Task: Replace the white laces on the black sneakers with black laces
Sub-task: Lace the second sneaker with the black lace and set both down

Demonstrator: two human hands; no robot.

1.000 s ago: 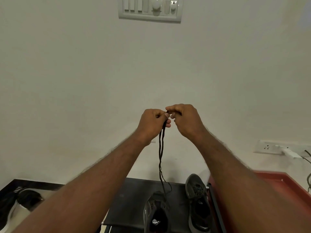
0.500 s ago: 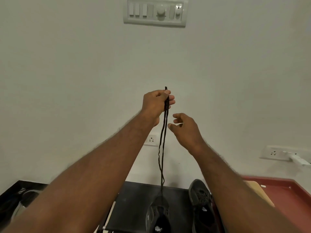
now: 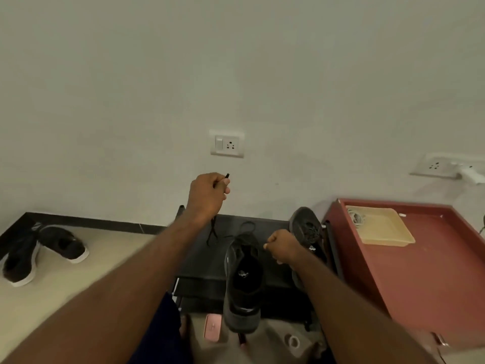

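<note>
**Lace station: contents, left to right, placed against the black worktop**

1. Pair of dark shoes with pale soles (image 3: 39,254). On the floor, well left of the black worktop (image 3: 204,261), toes towards the wall.
2. Left grip (image 3: 207,195), a bare hand. Raised above the worktop's far left corner, with fingers and thumb curled tightly round the black lace (image 3: 212,233). A short tip of lace pokes out past the thumb. The rest drops from under the hand to the worktop and lies there in a loose loop, running towards item 4.
3. Wall socket (image 3: 227,143). White, on the wall above the worktop's far edge.
4. Near sneaker (image 3: 244,279). Black, standing on the middle of the worktop with its toe to the wall and its heel overhanging the near edge. The lace runs to its front.
5. Right grip (image 3: 282,248), a bare hand. Low over the worktop, just right of the near sneaker, with fingers balled into a fist. Cannot tell if anything is inside it.
6. Far sneaker (image 3: 307,229). On the worktop's right side, partly behind the right grip.
7. Red cabinet (image 3: 420,279). Stands against the worktop's right edge.
8. Beige tray (image 3: 385,232). On the cabinet top, right of the worktop.
9. Second socket (image 3: 434,166). On the wall, far right of the worktop, with a white plug in it.
</note>
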